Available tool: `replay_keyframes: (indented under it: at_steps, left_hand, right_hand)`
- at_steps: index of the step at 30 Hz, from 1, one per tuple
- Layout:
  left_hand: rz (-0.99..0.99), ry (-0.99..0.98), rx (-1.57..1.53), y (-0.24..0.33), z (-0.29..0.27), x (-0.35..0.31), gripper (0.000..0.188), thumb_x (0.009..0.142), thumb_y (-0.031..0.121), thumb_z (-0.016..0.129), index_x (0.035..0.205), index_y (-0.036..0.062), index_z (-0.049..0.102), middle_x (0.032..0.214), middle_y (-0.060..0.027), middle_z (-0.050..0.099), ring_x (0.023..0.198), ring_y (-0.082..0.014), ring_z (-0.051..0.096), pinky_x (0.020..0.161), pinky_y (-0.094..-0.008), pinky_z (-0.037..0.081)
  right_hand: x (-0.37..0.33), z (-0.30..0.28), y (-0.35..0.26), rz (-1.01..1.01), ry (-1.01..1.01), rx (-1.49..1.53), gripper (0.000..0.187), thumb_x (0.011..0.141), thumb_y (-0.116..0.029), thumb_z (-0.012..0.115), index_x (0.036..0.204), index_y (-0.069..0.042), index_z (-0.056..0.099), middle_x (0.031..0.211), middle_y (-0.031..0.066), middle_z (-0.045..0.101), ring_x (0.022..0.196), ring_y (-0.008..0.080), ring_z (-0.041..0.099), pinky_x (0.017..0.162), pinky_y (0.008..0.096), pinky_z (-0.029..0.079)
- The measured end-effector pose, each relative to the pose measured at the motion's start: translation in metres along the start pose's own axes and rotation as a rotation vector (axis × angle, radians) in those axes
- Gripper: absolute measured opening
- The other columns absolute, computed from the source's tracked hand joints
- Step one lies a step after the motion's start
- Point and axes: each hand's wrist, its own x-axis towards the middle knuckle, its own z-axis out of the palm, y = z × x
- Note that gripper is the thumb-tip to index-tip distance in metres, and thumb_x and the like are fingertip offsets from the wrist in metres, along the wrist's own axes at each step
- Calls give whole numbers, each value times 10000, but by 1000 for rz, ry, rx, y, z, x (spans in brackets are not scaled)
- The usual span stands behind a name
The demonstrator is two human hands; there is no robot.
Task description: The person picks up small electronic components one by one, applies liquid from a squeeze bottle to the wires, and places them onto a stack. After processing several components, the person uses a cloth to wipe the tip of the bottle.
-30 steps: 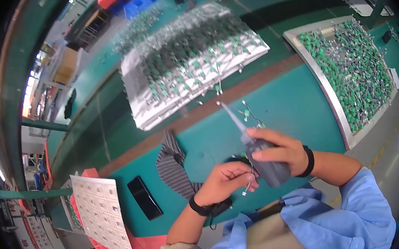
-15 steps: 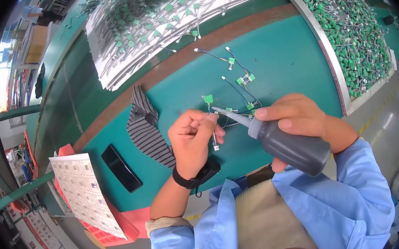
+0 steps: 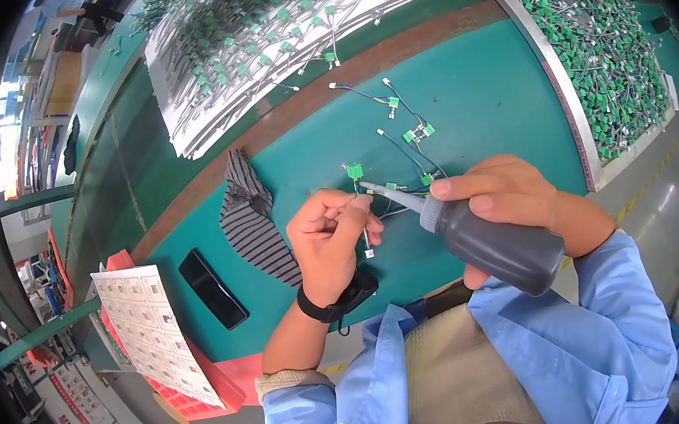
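Observation:
Between its thumb and fingers my left hand (image 3: pixel 332 233) pinches the wires of a small cable with a green connector (image 3: pixel 354 171) standing up at its top. The cable's white plug hangs below my fingers. My right hand (image 3: pixel 510 200) is wrapped round a dark grey squeeze bottle (image 3: pixel 496 244), tilted so that its long tapered nozzle (image 3: pixel 391 195) points at the wires just under the green connector. The nozzle tip is at or very near them; contact cannot be told. Just beyond the nozzle, more wired green connectors (image 3: pixel 419 133) lie on the green mat.
Stacked white sheets (image 3: pixel 199 111) covered with wired connectors lie at the far left. A framed tray (image 3: pixel 562 109) heaped with green connectors stands at the right. Left of my hands are a striped cloth (image 3: pixel 258 228), a black phone (image 3: pixel 213 288) and a picture sheet (image 3: pixel 150 328) on a red bin.
The nozzle tip has shifted slightly left and up, closer to the green connector. Both hands keep the same grips, and the view has moved a little.

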Motion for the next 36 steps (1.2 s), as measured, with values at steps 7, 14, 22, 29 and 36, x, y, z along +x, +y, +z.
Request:
replay_keyframes:
  at_steps: [7,14,22,29,36]
  left_hand:
    - [6,-8,16,1,-1,0,66,957,18,580,901,-16,589,697,-117,662,546,-141,613,489,-258,492]
    - [9,-4,10,0,-1,0,58,954,11,574,908,-19,592,697,-117,661,543,-142,609,484,-257,486]
    - [8,6,-4,0,-1,0,71,958,19,556,927,-24,602,700,-115,656,547,-148,603,487,-268,487]
    - [-29,-12,-27,3,-1,1,94,972,56,558,933,-13,607,692,-100,645,569,-153,591,518,-279,477]
    - [-117,-192,-358,4,1,5,156,1041,156,501,998,22,567,742,-28,545,597,-110,491,588,-272,415]
  right_hand:
    - [2,2,1,-15,16,8,738,731,-402,892,1225,-14,507,1162,270,670,733,264,718,615,313,584]
    - [1,2,3,-39,29,-2,731,724,-395,898,1210,-3,517,1153,280,672,738,263,719,621,314,586]
    - [3,2,1,-25,59,-8,725,729,-387,897,1206,4,516,1148,278,676,746,265,720,606,311,579]
    - [1,2,4,-44,38,-41,739,738,-376,894,1228,3,492,1138,279,677,751,265,718,588,317,572]
    - [-16,7,13,-98,110,26,745,733,-373,895,1252,-34,481,1200,301,629,794,283,720,588,332,582]
